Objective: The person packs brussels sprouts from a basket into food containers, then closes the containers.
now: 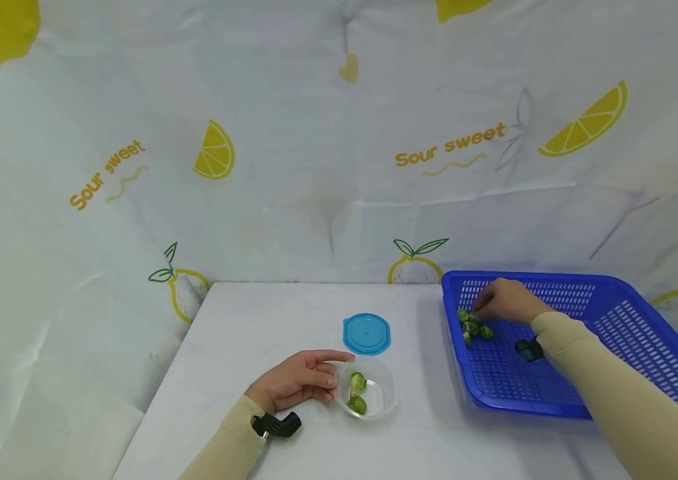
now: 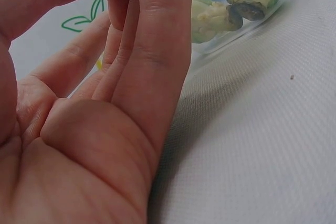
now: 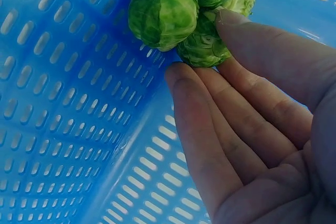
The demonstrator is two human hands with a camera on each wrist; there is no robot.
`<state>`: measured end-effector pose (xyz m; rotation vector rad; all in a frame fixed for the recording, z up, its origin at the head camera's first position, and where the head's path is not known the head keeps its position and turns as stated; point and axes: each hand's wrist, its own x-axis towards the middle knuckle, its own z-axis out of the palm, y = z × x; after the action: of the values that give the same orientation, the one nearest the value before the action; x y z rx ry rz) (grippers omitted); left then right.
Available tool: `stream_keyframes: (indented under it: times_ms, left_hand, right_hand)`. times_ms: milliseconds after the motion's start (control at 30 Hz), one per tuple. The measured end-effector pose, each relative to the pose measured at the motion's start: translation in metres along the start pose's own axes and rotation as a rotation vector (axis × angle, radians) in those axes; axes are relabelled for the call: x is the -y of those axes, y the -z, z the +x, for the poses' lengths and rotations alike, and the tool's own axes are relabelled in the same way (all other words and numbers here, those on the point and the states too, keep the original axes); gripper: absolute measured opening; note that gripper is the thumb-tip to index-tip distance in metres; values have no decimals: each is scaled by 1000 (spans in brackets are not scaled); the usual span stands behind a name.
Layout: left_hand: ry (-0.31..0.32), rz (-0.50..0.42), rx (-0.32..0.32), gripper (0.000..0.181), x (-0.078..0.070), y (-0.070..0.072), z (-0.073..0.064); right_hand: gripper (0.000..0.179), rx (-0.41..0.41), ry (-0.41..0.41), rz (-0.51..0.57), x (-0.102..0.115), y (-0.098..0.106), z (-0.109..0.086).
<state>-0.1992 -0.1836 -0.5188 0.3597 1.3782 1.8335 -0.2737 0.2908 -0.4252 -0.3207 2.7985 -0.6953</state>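
Observation:
My left hand (image 1: pixel 299 381) holds the left edge of a clear plastic container (image 1: pixel 382 399), thumb at its side and index finger along the rim. Two Brussels sprouts (image 1: pixel 357 405) lie in the container; both also show in the left wrist view, beyond the fingers (image 2: pixel 157 35). Over at the right, my right hand (image 1: pixel 509 301) reaches into a blue plastic basket (image 1: pixel 545 373). There the thumb and fingertips pinch a Brussels sprout (image 3: pixel 202 50) among several others clustered in the basket's left corner. Another sprout (image 3: pixel 163 14) sits beside it, apart from the fingers.
Behind the container, a blue lid (image 1: pixel 367 334) lies flat on the white table (image 1: pixel 279 313). A lemon-printed cloth (image 1: pixel 315 167) hangs behind the table and along its left. The basket's raised rim surrounds the right hand.

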Motion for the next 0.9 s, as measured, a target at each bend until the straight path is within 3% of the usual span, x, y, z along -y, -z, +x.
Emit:
stream_keyframes:
  times_ms: [533, 900]
  left_hand:
    - [-1, -4, 9, 65, 1, 0, 1]
    - [-12, -27, 10, 63, 1, 1, 0]
  right_hand:
    - [34, 6, -14, 3, 4, 5, -9]
    - [38, -24, -11, 30, 6, 18, -27]
